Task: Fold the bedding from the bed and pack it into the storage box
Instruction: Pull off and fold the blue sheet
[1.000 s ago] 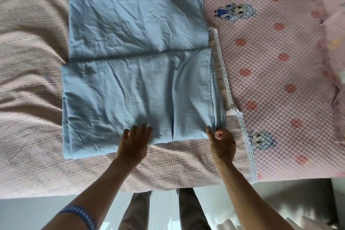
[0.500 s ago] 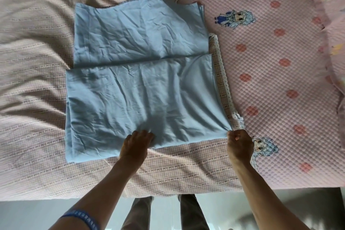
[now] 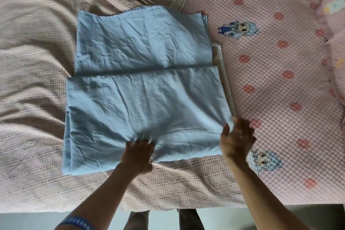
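Both hands are working the near edge of the blue sheet [image 3: 141, 87], which is lying partly folded on the tan woven blanket [image 3: 33, 46]. One second back, the right hand [image 3: 236, 141] was pinching that sheet's near right corner, with a narrow flap doubled over along the right side; half a second back it was drawing the corner outward, away from the left hand; now the flap is gone, the front panel is lying as one broad layer, and the right hand is letting go, its fingers spreading loosely just beside the corner, blurred enough that I cannot tell whether any fingertip is touching cloth. The left hand [image 3: 139, 152] is staying where it was, fingers spread and pressing flat on the sheet's near edge toward the middle, anchoring the cloth; small wrinkles are radiating from its fingertips. Beyond the front panel, the far portion of the sheet is lying slightly narrower and more creased, its right edge reaching the pink quilted cover [image 3: 280, 80]. For the task, I judge that the straightening pull is finishing and the sheet is squared enough for another fold, probably bringing one half over the other. No storage box is showing, so packing is some way off.
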